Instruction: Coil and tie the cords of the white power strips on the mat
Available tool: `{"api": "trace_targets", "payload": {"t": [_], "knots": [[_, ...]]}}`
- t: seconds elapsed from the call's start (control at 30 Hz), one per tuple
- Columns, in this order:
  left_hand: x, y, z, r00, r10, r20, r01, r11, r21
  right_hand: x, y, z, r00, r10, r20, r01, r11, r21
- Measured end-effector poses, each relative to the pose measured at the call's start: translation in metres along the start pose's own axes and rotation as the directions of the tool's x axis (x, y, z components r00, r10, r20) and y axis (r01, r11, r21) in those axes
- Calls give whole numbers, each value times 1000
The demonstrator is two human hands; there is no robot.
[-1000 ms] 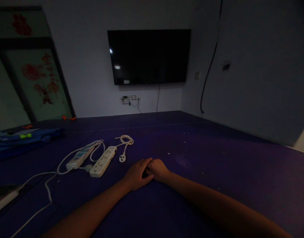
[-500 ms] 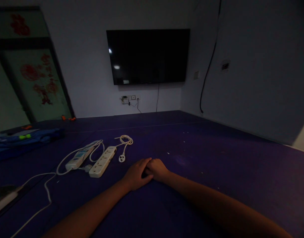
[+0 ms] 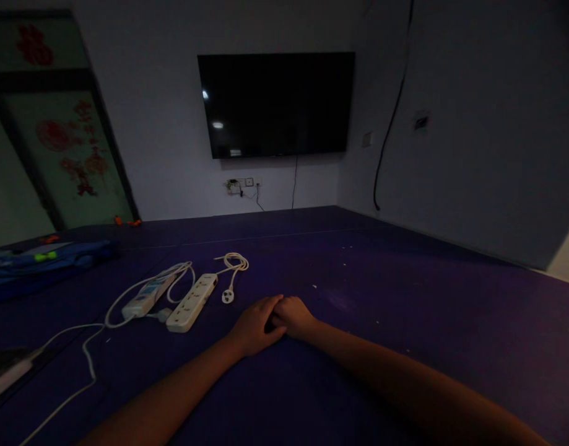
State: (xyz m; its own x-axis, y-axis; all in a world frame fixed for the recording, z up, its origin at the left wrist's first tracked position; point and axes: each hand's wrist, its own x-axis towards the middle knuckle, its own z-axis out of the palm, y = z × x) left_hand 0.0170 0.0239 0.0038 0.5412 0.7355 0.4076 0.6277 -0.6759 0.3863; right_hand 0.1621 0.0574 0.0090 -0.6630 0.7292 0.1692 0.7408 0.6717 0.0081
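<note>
My left hand [image 3: 257, 327] and my right hand [image 3: 294, 317] meet low in the middle of the view, resting on the dark purple surface [image 3: 284, 396]. The left fingers lie stretched across the right hand's fingers, with the thumb apart. My right hand is curled into a loose fist, its fingertips hidden, and no object shows between the hands. Nearest to my left hand is a white power strip [image 3: 192, 303], whose cord ends in a three-pin plug [image 3: 227, 296]. Left of it, touching neither hand, is a second power strip [image 3: 147, 297] with a looped white cord.
A blue cloth [image 3: 75, 255] with a yellow-green item lies at the left, with small orange things [image 3: 134, 222] behind. A white cable [image 3: 90, 365] runs along the lower left. A television [image 3: 277, 105] hangs on the far wall; a black cable [image 3: 390, 133] hangs on the right wall.
</note>
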Motion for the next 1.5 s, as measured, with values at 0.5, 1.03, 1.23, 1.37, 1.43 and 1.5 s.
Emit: {"api": "trace_targets", "payload": {"t": [0.5,1.03,1.23,1.37,1.43,1.5], "knots": [[0,-1,0,1000,-4,-2,4,1000,4,0,0,1,1000,-7,-24,7,1000,2],[0,0,0,1000,4,-12,-4,1000,11,1,1,4,1000,-10,-21,10,1000,-26],[0,1,-1,1000,1,-11,-1,1000,15,-1,0,0,1000,-17,-25,17,1000,-19],[0,0,-1,1000,6,-9,-5,1000,12,-2,-1,-2,1000,-16,-25,16,1000,-16],[0,0,-1,1000,4,-10,-4,1000,15,-2,-1,-3,1000,-10,-16,10,1000,-17],[0,0,-1,1000,5,-15,-5,1000,14,-2,-2,-4,1000,-8,-6,8,1000,-18]]}}
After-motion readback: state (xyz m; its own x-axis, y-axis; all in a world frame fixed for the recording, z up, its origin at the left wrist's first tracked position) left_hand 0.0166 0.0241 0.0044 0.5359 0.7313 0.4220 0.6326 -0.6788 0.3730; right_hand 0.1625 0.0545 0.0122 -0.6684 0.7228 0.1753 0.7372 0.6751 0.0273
